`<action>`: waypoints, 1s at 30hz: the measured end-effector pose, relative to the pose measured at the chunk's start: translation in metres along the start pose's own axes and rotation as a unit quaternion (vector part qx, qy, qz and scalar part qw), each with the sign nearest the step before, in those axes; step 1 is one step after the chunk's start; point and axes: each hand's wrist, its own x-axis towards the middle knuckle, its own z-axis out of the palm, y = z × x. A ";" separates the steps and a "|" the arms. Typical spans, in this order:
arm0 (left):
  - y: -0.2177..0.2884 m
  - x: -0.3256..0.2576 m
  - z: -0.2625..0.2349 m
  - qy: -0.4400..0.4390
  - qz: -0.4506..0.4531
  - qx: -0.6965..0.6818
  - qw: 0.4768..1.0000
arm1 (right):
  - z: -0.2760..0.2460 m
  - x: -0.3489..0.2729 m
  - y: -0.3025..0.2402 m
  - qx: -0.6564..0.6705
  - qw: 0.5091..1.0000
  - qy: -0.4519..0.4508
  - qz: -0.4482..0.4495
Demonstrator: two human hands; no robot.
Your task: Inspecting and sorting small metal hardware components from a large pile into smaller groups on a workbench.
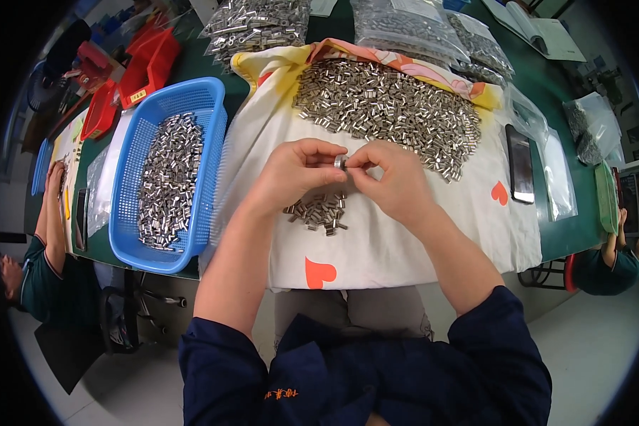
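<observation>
Between my two hands, above the cloth, is a small shiny metal ring-shaped part (339,162). My left hand (299,170) pinches it between thumb and fingers from the left. My right hand (385,174) has its thumb and forefinger closed at the ring's right side; whether it holds a second piece there is too small to tell. Below the hands lies a small heap of short metal sleeves (319,213). Beyond them spreads a large pile of similar metal sleeves (387,106) on a white patterned cloth (447,234).
A blue plastic basket (124,206) holding many metal sleeves stands at left. Filled clear bags (405,32) lie along the back, red bins (149,64) at the far left. A dark phone (520,163) lies at right. Co-workers sit at both sides.
</observation>
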 end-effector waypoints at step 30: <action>0.006 -0.004 0.003 -0.028 -0.034 0.030 0.999 | 0.013 0.015 0.031 -0.239 0.968 0.068 -0.039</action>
